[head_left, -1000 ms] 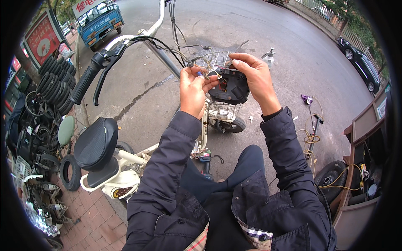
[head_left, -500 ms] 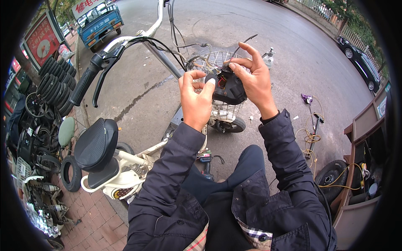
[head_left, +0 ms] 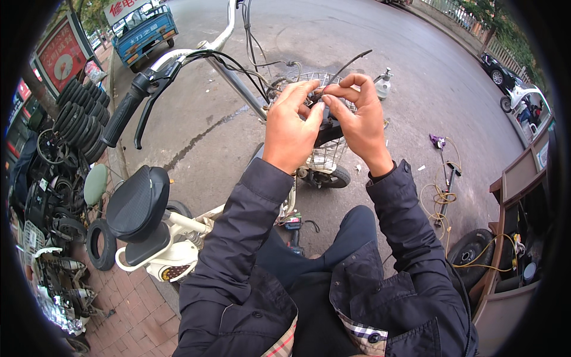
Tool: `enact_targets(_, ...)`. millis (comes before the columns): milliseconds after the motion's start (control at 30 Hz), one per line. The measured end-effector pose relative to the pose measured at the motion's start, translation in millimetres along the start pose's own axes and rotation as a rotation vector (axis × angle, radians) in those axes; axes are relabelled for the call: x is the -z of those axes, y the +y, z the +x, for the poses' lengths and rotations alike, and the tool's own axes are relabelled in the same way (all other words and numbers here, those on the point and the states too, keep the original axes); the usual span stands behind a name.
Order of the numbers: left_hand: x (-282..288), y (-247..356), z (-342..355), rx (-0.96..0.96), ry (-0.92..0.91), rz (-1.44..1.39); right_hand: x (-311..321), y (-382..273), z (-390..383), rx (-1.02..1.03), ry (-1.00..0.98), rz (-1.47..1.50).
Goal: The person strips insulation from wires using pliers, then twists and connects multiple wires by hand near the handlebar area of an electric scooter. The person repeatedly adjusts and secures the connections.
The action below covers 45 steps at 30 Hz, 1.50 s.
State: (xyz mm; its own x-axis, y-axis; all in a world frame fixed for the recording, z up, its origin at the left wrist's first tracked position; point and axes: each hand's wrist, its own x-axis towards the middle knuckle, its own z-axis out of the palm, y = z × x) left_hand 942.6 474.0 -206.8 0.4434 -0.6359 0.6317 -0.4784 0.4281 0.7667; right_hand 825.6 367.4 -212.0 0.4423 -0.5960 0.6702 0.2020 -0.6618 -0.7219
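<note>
Both hands meet over a black plastic housing (head_left: 331,134) at the wire basket of a white electric bike, hiding most of it. My left hand (head_left: 292,131) is closed in a pinch, thumb and fingers meeting by the housing's upper side; whatever it grips is hidden. Close beside it, my right hand (head_left: 361,124) pinches with thumb and bent forefinger at the base of a thin black cable (head_left: 351,64), whose free end sticks up to the right. Below the hands shows the wire basket (head_left: 324,159). Thin wires run toward it from the handlebar.
The handlebar grip (head_left: 126,114) and brake lever are at left, above the black saddle (head_left: 138,205). A cordless power tool (head_left: 293,231) lies by my legs. A spray bottle (head_left: 383,84), a floor pump (head_left: 446,196) with hose and a brown cabinet (head_left: 516,178) are right.
My left hand has moved up and right, closing in on my right hand and covering more of the housing. The cable end has shifted slightly right. A white vehicle has appeared at the far right.
</note>
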Motion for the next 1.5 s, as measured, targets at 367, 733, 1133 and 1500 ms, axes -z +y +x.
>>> enact_targets(367,-2.7,-20.3,8.9,-0.032,-0.038,-0.012,18.6,-4.7,27.9,-0.104,0.004,0.269)
enact_targets(733,-0.3,-24.5,7.0,0.062,-0.077,-0.102,19.7,1.9,13.3,-0.243,-0.056,0.345)
enact_targets(1133,-2.2,-18.4,4.7,0.091,-0.058,-0.115,32.9,4.9,14.6,-0.291,0.034,0.354)
enact_targets(1500,-6.1,-25.0,5.5,0.06,-0.031,-0.136,39.9,2.1,14.8,-0.401,-0.005,0.483)
